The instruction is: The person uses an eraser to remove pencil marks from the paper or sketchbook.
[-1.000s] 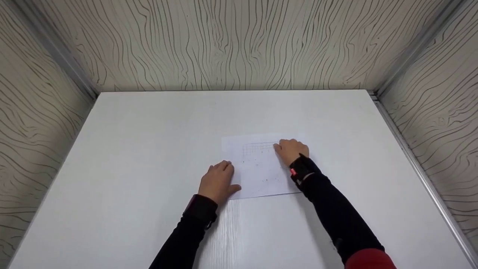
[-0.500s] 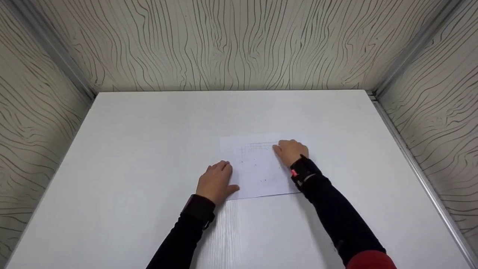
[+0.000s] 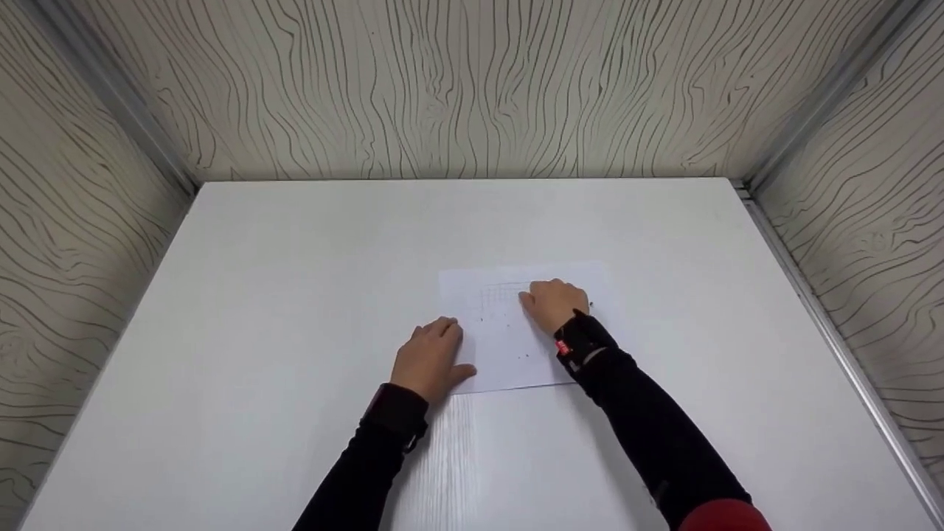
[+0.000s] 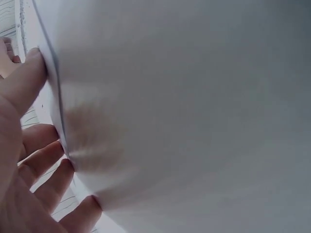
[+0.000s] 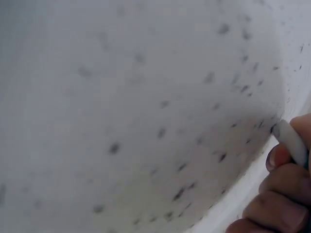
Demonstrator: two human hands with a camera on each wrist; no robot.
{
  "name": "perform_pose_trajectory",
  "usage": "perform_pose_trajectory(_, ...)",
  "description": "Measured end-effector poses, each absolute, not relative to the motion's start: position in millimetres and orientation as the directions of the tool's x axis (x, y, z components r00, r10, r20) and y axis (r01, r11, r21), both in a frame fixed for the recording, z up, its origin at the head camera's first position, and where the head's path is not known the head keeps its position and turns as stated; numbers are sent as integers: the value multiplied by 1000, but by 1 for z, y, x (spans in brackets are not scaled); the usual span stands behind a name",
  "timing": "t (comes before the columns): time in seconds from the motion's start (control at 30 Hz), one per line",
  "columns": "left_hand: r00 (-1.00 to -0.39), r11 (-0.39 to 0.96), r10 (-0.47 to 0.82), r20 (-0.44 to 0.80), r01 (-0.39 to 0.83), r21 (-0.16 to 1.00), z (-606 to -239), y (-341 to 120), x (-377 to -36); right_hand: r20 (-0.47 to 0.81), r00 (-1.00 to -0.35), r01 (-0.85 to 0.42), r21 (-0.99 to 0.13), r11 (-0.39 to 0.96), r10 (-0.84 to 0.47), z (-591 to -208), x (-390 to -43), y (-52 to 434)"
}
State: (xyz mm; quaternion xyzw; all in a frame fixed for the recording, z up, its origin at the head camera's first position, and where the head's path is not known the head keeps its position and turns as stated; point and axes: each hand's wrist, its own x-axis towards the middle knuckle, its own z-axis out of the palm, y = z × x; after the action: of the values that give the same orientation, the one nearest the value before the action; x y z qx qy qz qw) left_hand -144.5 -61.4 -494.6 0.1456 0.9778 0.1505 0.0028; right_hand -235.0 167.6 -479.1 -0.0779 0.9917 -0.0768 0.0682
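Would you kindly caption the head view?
Left hand steadies a white paper sheet on a white table; right hand rests on it.

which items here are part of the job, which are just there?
In use:
- sheet of paper, flat on the table, faint grid and dark specks on it
- left hand, pressing the sheet's left edge
- right hand, on the sheet, pinching a small white eraser-like piece

Just there:
- white table
- wood-grain walls

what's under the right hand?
The right hand rests on the sheet of paper, over its faint pencilled grid and dark specks. The right wrist view shows a small white eraser-like piece pinched in its fingers. The marks under the palm are hidden.
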Motion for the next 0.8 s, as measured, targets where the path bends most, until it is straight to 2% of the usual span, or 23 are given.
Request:
perform_pose_trajectory(0.23,-959,911,281,22,274,306,-493,-63,-144,-74,-997,16,-156,988,5,-480,-232,236)
perform_pose_trajectory(0.37,-956,908,293,19,285,308,-492,-62,-141,-76,-997,31,-171,985,18,-477,-227,256)
perform_pose_trajectory(0.63,-943,892,331,24,321,319,-485,-61,-130,-36,-999,-10,-247,969,-20,-468,-222,249)
perform_pose_trajectory(0.8,-948,881,310,76,317,351,-484,-62,-139,-49,-996,-54,-284,957,-71,-467,-216,230)
